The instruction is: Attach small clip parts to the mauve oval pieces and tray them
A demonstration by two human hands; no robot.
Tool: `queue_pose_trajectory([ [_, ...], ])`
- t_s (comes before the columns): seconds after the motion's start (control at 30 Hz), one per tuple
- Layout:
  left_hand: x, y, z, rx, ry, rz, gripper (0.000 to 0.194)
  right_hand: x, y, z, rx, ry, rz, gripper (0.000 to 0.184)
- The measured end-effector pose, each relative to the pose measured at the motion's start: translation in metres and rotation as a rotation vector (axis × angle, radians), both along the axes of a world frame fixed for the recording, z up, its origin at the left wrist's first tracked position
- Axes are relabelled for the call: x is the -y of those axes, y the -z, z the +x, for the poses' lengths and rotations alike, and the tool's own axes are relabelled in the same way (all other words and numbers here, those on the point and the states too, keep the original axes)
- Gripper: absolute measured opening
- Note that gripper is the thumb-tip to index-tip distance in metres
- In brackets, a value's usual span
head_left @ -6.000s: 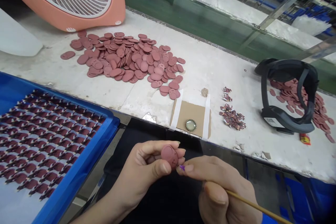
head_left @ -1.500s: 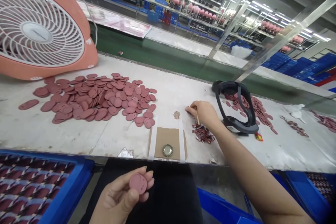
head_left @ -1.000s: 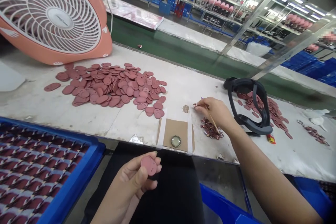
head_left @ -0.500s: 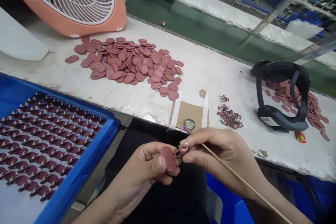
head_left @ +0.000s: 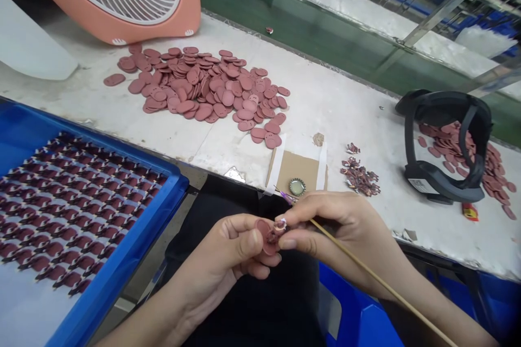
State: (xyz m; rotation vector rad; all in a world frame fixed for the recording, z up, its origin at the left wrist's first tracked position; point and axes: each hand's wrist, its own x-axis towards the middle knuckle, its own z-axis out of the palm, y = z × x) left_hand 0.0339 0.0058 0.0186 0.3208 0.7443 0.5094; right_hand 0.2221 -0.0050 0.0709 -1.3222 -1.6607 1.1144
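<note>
Lower centre: left hand [head_left: 232, 252] pinches oval disc [head_left: 262, 227] by its edges; right hand [head_left: 345, 222], fingertips pressed on tiny maroon piece [head_left: 279, 229] at disc face, also grips stick [head_left: 374, 276]. Likely risk: crowded grip letting piece slip or tilt.
</note>
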Motion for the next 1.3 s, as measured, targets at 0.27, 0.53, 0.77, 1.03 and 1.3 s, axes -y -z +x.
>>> queue_pose_trajectory([
  [0.27, -0.001, 0.005, 0.0, 0.003, 0.007, -0.032, 0.026, 0.001, -0.003, -0.001, 0.01, -0.025, 0.051, 0.01],
  [0.53, 0.0, 0.003, 0.0, 0.06, -0.005, -0.058, 0.026, 0.002, 0.0, 0.002, 0.025, -0.051, 0.043, 0.011],
  [0.77, 0.001, 0.007, 0.0, 0.067, -0.012, -0.113, 0.026, -0.001, -0.003, 0.0, 0.086, -0.111, 0.136, 0.009],
  [1.03, 0.004, 0.005, 0.0, 0.065, -0.018, -0.144, 0.028, 0.002, -0.003, -0.005, 0.158, -0.114, 0.217, 0.006],
  [1.3, 0.011, -0.009, -0.006, 0.074, -0.033, -0.04, 0.03, 0.025, -0.015, -0.011, 0.31, -0.12, 0.326, 0.005],
])
